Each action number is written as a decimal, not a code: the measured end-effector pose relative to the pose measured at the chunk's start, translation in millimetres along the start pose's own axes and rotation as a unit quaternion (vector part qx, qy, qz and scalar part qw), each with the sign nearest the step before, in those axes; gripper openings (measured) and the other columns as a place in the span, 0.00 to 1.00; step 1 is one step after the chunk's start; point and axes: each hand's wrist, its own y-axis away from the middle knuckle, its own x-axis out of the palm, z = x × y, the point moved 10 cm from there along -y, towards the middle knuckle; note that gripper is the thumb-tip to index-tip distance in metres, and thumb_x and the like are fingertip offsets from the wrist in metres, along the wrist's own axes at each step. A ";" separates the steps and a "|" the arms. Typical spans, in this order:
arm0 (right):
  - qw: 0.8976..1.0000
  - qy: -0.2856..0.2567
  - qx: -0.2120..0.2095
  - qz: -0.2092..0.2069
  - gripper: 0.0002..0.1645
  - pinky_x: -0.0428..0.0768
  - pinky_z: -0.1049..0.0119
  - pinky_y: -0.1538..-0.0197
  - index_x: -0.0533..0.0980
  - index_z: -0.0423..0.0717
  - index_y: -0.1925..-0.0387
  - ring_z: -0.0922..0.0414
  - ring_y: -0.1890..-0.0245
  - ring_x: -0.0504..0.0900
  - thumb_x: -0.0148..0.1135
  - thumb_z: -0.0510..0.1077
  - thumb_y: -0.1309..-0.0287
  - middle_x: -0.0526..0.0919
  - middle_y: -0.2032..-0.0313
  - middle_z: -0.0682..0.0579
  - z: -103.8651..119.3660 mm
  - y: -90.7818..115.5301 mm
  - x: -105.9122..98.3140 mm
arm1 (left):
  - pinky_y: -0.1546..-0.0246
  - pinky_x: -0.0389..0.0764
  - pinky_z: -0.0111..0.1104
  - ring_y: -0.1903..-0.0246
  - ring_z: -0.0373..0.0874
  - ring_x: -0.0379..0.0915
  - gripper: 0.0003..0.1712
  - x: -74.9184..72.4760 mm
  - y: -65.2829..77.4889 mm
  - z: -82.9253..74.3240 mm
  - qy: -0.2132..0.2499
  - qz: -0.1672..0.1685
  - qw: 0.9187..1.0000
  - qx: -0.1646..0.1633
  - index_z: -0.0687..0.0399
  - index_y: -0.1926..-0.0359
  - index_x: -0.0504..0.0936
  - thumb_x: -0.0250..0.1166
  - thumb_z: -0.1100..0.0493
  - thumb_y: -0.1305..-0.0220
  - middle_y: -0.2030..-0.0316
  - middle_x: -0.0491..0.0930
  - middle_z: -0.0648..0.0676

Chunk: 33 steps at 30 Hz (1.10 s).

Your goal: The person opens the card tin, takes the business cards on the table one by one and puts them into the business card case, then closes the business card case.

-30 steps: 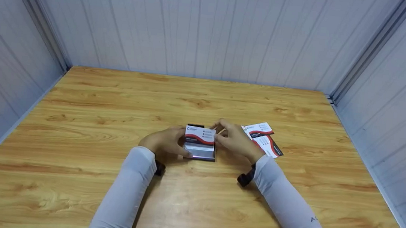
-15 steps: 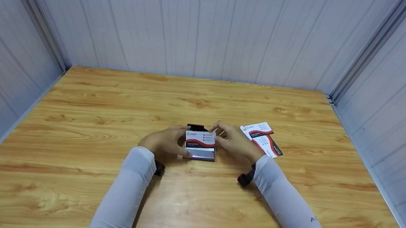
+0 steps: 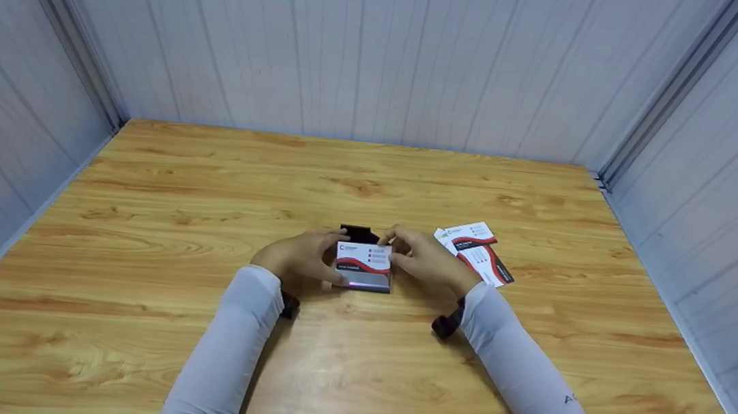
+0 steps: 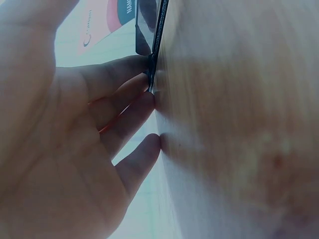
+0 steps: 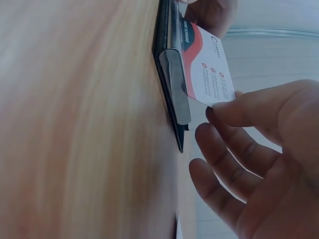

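A black and silver business card holder (image 3: pixel 371 281) lies on the table between both hands in the head view. My left hand (image 3: pixel 301 253) grips its left side, thumb at the front corner and fingers toward the back. The right hand (image 3: pixel 431 259) pinches a white, red and black business card (image 3: pixel 354 252) at its right edge, between thumb and index finger. In the right wrist view that card (image 5: pixel 202 74) stands tilted out of the metal pocket (image 5: pixel 174 89), its lower edge inside. In the left wrist view the left fingertips touch the holder's edge and the tabletop.
Several more business cards (image 3: pixel 486 264) lie overlapping to the right, behind the right hand. A black flap (image 3: pixel 358 233) of the holder shows behind the card. Pale panel walls (image 3: pixel 385 51) bound the wooden table (image 3: pixel 207 183) at back and sides.
The business card has moved down toward the front of the holder, showing more of the black flap behind. My right hand has moved slightly forward with it; the left has stayed in place.
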 end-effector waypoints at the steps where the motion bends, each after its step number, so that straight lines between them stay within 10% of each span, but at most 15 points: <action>1: 1.000 0.002 0.000 0.003 0.14 0.76 0.60 0.58 0.76 0.46 0.47 0.56 0.63 0.78 0.56 0.33 0.31 0.82 0.64 0.48 -0.2 -0.1 0.6 | 0.29 0.53 0.50 0.24 0.54 0.40 0.59 0.1 -0.1 0.1 -0.002 0.000 1.000 0.000 0.51 0.21 0.53 0.74 0.39 0.45 0.22 0.47 0.56; 33: 0.995 0.064 -0.035 0.063 0.15 0.75 0.52 0.43 0.79 0.42 0.46 0.50 0.46 0.77 0.53 0.37 0.28 0.79 0.47 0.47 4.6 2.2 14.6 | 0.29 0.52 0.52 0.24 0.55 0.39 0.56 1.1 -0.6 -1.0 -0.013 0.009 1.000 0.011 0.52 0.21 0.54 0.72 0.38 0.42 0.22 0.47 0.56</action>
